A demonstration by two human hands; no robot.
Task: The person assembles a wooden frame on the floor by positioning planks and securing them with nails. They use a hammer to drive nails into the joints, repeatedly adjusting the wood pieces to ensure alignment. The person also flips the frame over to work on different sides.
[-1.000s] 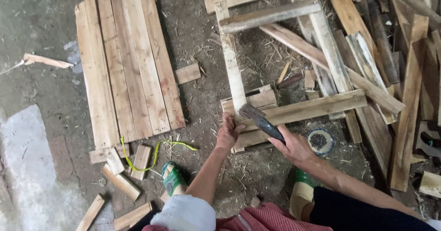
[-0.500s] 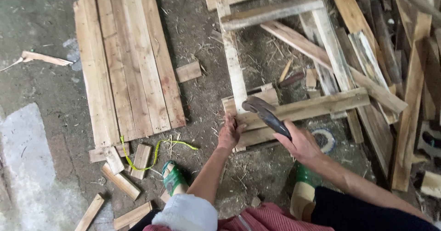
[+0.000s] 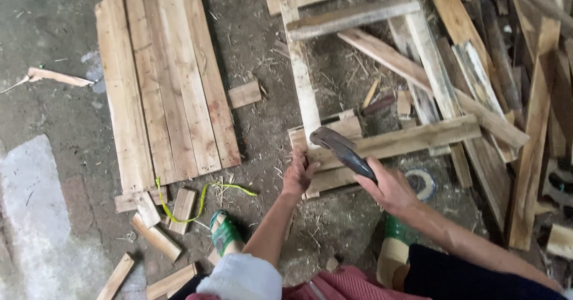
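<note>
My right hand [image 3: 389, 188] grips the dark handle of a hammer [image 3: 341, 147], its head raised just above the near corner of a wooden pallet frame [image 3: 412, 138]. My left hand [image 3: 298, 172] rests on the corner block of that frame, fingers curled over the wood just below the hammer head. The frame lies flat on the dirt floor, with a pale upright slat [image 3: 301, 79] running away from the corner and a cross board going right.
A row of loose planks [image 3: 161, 85] lies side by side at left. Short wood offcuts [image 3: 156, 235] and a yellow-green strap [image 3: 197, 201] lie near my green sandals [image 3: 225, 231]. A heap of boards [image 3: 525, 97] fills the right side. A tape roll [image 3: 422, 182] sits by my right wrist.
The hammer head has swung up and left, from below the cross board to just over the frame corner. My left hand has stayed on the corner block.
</note>
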